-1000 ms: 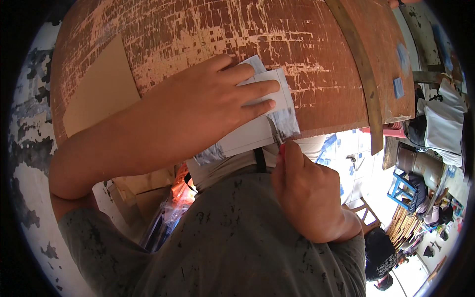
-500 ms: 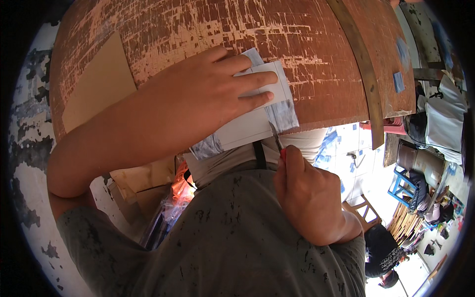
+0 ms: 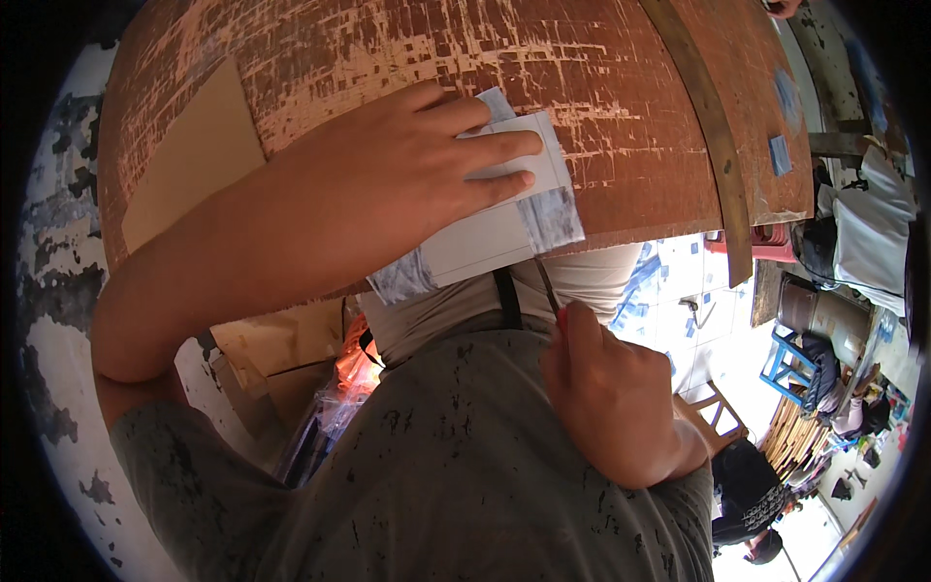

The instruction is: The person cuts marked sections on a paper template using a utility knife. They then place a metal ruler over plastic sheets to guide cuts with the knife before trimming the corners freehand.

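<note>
Red-handled knife (image 3: 550,289): clasped in right hand (image 3: 613,396), long axis near-right to far-left, tip pointing far. White card (image 3: 480,242): beneath left hand (image 3: 434,160), fingers spread apart.

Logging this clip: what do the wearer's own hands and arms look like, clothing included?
Both the left hand and right hand are bare: no gloves, and no rings or watch visible. The forearms are uncovered too. Above them, the short sleeves are dark grey, part of a shirt marked with scattered black smears.
</note>
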{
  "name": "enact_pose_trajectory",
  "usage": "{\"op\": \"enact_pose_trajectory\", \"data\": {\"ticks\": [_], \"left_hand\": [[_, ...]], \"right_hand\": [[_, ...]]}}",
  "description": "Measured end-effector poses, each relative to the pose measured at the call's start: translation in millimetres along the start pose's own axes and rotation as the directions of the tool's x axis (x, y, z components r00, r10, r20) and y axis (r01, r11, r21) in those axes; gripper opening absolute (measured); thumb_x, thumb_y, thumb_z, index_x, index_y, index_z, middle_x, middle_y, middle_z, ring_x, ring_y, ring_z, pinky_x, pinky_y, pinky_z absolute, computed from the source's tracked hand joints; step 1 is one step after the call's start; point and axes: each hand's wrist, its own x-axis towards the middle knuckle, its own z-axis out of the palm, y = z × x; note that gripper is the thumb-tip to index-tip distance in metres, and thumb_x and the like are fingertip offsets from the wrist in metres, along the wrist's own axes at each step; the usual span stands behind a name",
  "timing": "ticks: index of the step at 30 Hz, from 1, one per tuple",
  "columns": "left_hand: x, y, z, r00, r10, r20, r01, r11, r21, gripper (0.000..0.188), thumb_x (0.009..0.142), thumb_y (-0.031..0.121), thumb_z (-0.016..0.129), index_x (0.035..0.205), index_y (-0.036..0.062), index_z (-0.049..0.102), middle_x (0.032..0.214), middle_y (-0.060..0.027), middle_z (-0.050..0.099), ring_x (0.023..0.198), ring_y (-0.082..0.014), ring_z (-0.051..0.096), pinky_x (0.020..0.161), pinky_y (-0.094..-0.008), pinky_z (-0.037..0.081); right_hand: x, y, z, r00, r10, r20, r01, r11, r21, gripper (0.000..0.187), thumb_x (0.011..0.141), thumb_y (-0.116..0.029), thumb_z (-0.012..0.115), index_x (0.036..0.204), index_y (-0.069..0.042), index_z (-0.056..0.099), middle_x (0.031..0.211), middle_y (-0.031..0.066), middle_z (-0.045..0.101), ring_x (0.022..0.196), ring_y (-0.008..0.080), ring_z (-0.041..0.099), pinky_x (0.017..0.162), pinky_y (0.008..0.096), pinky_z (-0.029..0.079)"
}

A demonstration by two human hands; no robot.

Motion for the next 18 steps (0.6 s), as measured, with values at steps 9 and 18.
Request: {"op": "enact_pose_trajectory", "data": {"ticks": [9, 18], "left_hand": [[-12, -11, 6, 0.996, 0.031, -0.083, -0.048, 0.976, -0.213, 0.07, 0.086, 0.001, 0.072, 0.155, 0.012, 0.061, 0.167, -0.0021, 0.054, 0.149, -0.0262, 0.05, 0.128, -0.0408, 0.04], [-17, -23, 66, 0.969, 0.033, -0.247, -0.126, 0.919, -0.373, 0.057, 0.095, 0.007, 0.067, 0.152, 0.0101, 0.064, 0.168, -0.007, 0.053, 0.156, -0.0276, 0.045, 0.132, -0.0445, 0.035]], "right_hand": [[2, 2, -10, 0.997, -0.059, 0.045, 0.041, 0.941, 0.335, 0.018, 0.102, -0.014, 0.069, 0.115, -0.002, 0.067, 0.075, 0.019, 0.07, 0.067, 0.0389, 0.073, 0.064, 0.0476, 0.056], [38, -11, 6, 0.886, -0.222, 0.407, -0.224, 0.563, 0.796, 0.029, 0.114, -0.028, 0.055, 0.119, -0.001, 0.066, 0.079, 0.0117, 0.061, 0.072, 0.0265, 0.062, 0.071, 0.0402, 0.05]]}}
